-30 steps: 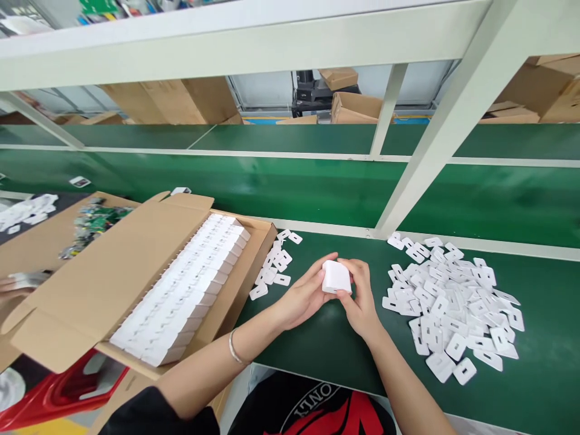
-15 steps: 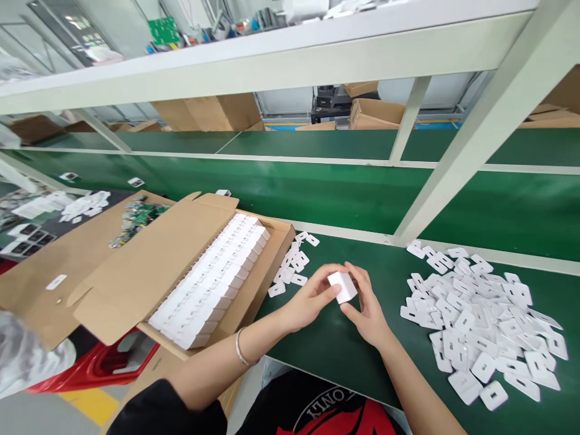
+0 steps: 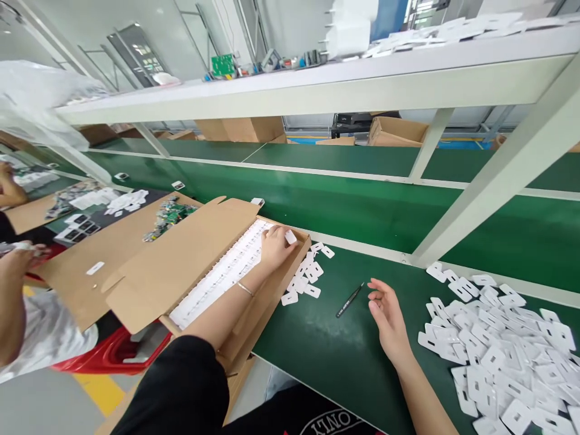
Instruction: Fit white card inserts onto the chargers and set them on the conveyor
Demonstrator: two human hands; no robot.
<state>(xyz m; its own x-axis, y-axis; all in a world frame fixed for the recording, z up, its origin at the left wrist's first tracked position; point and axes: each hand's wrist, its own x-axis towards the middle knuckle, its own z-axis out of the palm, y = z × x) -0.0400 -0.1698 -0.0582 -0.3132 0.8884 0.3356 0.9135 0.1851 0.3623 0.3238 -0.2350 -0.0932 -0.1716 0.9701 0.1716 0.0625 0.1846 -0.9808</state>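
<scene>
My left hand point(image 3: 274, 246) reaches over the far end of an open cardboard box point(image 3: 247, 338). Its fingers are closed on a small white plastic housing point(image 3: 290, 237). Rows of similar white housings point(image 3: 212, 281) fill much of the box, partly hidden by my forearm. My right hand point(image 3: 387, 314) hovers above the green tabletop with its fingers apart and nothing in them. Black tweezers point(image 3: 350, 300) lie on the table just left of it. Between box and tweezers is a small group of white plates with slots point(image 3: 302, 279).
A large pile of white slotted plates point(image 3: 507, 350) covers the right of the table. A slanted frame post point(image 3: 484, 163) rises behind it. Circuit boards point(image 3: 168, 217) lie on cardboard at the left. A co-worker's arm point(image 3: 13, 296) is at the far left.
My left hand has carried the white housing from in front of me leftward to the box. My right hand has let go of it and moved right. The tweezers now show.
</scene>
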